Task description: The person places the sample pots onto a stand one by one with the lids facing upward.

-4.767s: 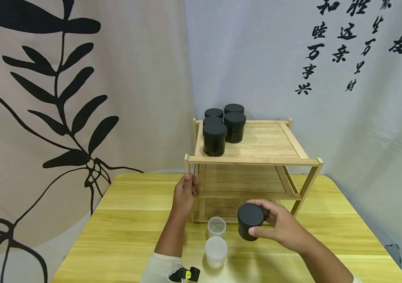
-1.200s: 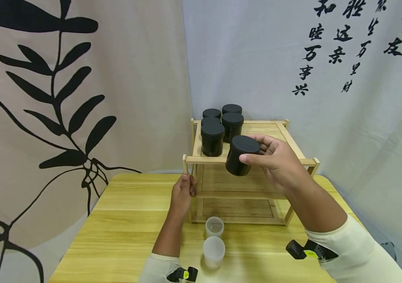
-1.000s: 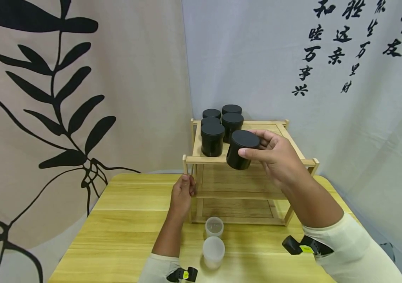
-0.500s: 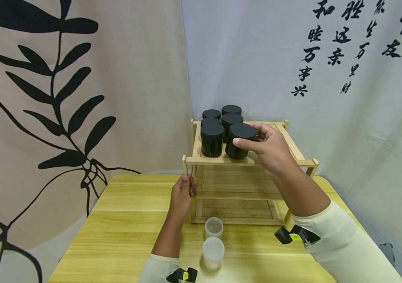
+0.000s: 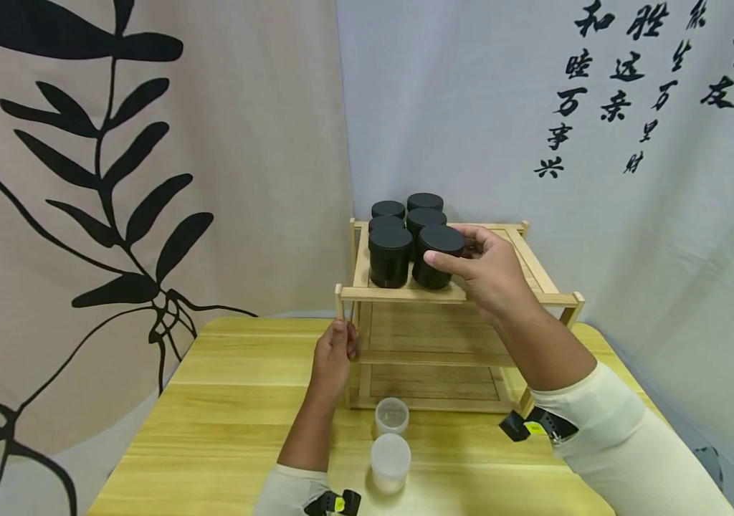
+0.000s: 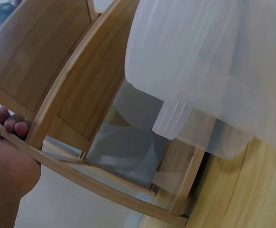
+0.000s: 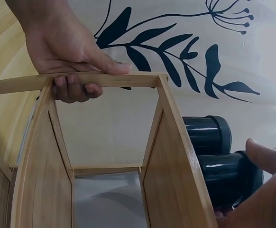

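Note:
My right hand (image 5: pixel 496 279) pinches a black lidded jar (image 5: pixel 434 271) between thumb and fingers at the front of the wooden rack's (image 5: pixel 380 294) top shelf. The jar stands upright, right beside another black jar (image 5: pixel 389 261); in the right wrist view the held jar (image 7: pixel 225 178) meets the shelf board. My left hand (image 5: pixel 335 355) grips the rack's front left post, its fingers curled round the wood in the right wrist view. Several more black jars (image 5: pixel 426 218) stand behind in two columns. The right hand's far fingers are partly hidden behind the jar.
Two translucent cups, a nearer one (image 5: pixel 391 462) and a farther one (image 5: pixel 391 414), stand on the wooden table (image 5: pixel 225 430) before the rack. Below the top are two lower shelves, a middle one (image 5: pixel 431 330) among them. Curtains (image 5: pixel 264 179) hang behind.
The black jar has risen from low beside the cups, over the front rail, and down onto the top shelf with my right hand. It barely moves over the last half second. The left hand stays put.

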A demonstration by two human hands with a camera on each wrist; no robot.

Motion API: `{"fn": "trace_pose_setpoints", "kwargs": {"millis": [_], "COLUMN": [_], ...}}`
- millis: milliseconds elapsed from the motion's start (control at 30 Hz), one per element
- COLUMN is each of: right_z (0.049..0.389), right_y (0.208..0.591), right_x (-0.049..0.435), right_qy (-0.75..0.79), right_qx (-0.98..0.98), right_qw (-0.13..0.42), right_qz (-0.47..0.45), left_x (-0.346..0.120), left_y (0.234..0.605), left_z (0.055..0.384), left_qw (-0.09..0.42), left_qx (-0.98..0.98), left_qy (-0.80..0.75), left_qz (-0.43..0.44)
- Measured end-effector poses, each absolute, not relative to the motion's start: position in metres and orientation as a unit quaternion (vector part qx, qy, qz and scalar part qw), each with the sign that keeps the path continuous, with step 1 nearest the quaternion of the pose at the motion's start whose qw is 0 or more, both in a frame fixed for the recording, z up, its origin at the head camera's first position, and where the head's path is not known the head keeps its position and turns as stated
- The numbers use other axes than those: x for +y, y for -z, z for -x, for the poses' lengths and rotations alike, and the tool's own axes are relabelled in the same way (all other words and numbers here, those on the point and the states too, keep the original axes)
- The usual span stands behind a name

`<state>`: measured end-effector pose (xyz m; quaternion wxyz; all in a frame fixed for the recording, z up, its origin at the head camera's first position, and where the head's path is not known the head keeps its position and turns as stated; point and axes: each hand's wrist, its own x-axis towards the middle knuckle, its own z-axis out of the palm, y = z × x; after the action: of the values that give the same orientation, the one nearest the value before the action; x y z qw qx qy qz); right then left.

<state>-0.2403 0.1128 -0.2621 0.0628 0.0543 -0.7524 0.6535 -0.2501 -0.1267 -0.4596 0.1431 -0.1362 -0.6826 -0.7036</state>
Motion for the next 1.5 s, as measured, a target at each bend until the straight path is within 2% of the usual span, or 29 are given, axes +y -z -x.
{"fn": "trace_pose_setpoints", "kwargs": {"millis": [1500], "right_z": [0.2424], "right_y": [0.2659], "right_x": [0.1161], "right_qy": [-0.593], "right_qx": [-0.803], "right_qw": [0.044], "right_qz": [-0.048], "left_x": [-0.1267], "left_y": [0.4606], "left_z": [0.2493], "left_qw": [0.145], "left_qx": [-0.671], "left_qy": [0.711], "left_qz": [0.153]}}
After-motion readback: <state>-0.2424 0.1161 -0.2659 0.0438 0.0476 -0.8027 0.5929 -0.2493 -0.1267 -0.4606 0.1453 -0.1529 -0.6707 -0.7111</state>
